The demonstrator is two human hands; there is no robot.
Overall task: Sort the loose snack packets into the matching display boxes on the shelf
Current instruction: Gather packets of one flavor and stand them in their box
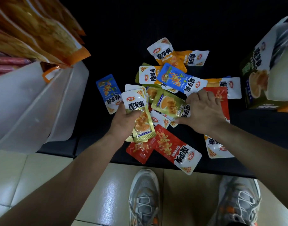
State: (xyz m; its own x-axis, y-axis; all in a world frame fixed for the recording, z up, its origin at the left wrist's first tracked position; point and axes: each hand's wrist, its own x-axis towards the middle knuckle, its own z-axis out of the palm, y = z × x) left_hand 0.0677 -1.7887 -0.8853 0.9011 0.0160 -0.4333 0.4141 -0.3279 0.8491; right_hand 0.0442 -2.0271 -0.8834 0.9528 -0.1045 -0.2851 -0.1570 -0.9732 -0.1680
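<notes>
A pile of loose snack packets in red, blue, orange and green lies on the dark shelf (pixel 107 46). My left hand (pixel 123 123) grips a small stack of green packets (pixel 138 111), thumb across the front one. My right hand (pixel 203 111) reaches into the pile, fingers curled at the edge of another green packet (pixel 167 103), which lies beside a red packet (pixel 221 98). A green display box (pixel 257 79) stands open at the right. Two red packets (pixel 171 147) lie near the shelf's front edge, and blue packets (pixel 179 77) lie farther back.
White plastic bins (pixel 34 103) at the left hold orange snack bags (pixel 42 30) and pink packs. A lone blue packet (pixel 109 93) lies left of the pile. The shelf's front edge runs just below the pile; tiled floor and my grey shoes (pixel 145 196) are beneath.
</notes>
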